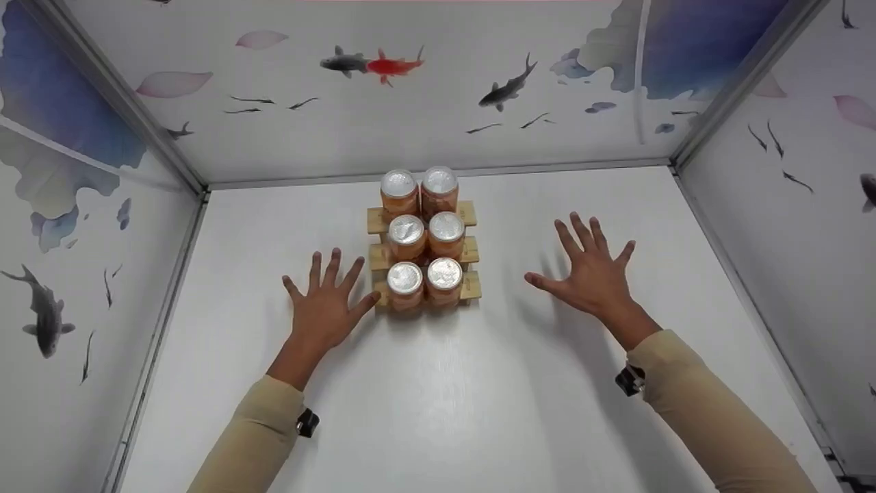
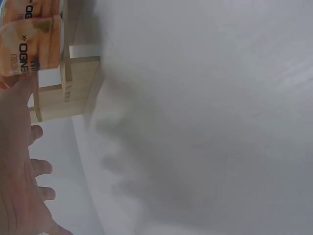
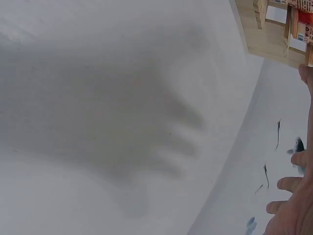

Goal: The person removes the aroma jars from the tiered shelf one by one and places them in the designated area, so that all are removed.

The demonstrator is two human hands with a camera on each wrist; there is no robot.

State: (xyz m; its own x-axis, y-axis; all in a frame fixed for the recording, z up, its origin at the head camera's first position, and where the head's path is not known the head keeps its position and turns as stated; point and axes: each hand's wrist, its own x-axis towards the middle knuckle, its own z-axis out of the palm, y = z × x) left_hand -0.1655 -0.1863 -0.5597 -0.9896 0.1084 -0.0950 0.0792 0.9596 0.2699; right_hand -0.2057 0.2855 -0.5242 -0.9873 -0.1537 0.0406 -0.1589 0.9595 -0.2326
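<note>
Orange cans (image 1: 405, 291) with silver tops stand in several rows of two on a stepped wooden rack (image 1: 380, 257). In the head view my left hand (image 1: 320, 315) is spread just left of the rack, its thumb tip by the front slat; whether it touches cannot be told. To the right, well apart from the rack, my right hand (image 1: 592, 277) hovers with fingers spread and nothing held. The left wrist view has orange printed labels on the cans (image 2: 36, 44) beside the left thumb. A corner of the rack (image 3: 266, 39) appears in the right wrist view.
Everything stands on a white table (image 1: 438, 411). White panels close it in at the back (image 1: 438, 130), left (image 1: 137, 274) and right (image 1: 773, 205), printed with fish and petals. The rack is near the back panel. Both hands cast shadows on the tabletop.
</note>
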